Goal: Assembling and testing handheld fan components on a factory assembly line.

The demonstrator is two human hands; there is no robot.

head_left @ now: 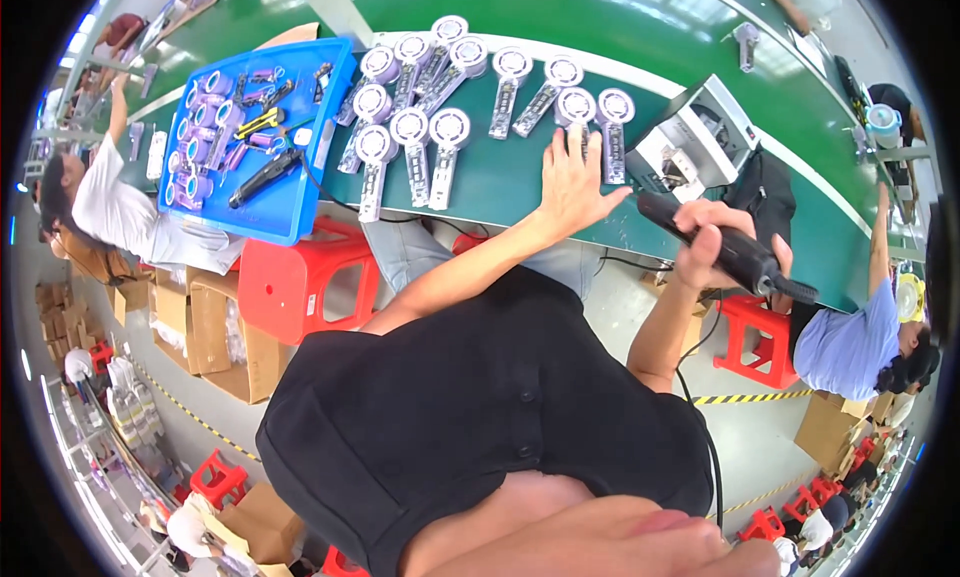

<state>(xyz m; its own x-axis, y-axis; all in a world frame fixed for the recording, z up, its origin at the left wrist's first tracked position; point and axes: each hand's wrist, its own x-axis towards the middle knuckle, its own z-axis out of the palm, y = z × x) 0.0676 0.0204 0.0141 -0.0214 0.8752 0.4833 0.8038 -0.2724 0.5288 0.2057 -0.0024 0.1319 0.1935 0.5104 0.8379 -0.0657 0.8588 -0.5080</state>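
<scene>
**Left hand on fan, right gripping driver**

Left hand (572, 182) is lying open, fingers spread, pressing on a handheld fan (576, 112) on the green counter (500, 182). Right hand (712, 239) is gripping the black electric screwdriver (715, 245), just right of the left hand. More fans (415, 127) are lying left of it.

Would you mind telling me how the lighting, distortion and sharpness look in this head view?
In the head view, fisheye bends the green table edge into an arc; overhead lights leave pale glare streaks on it; the left hand and the black power tool in the right hand look sharp; the rim darkens to black, and figures there are squeezed.
</scene>
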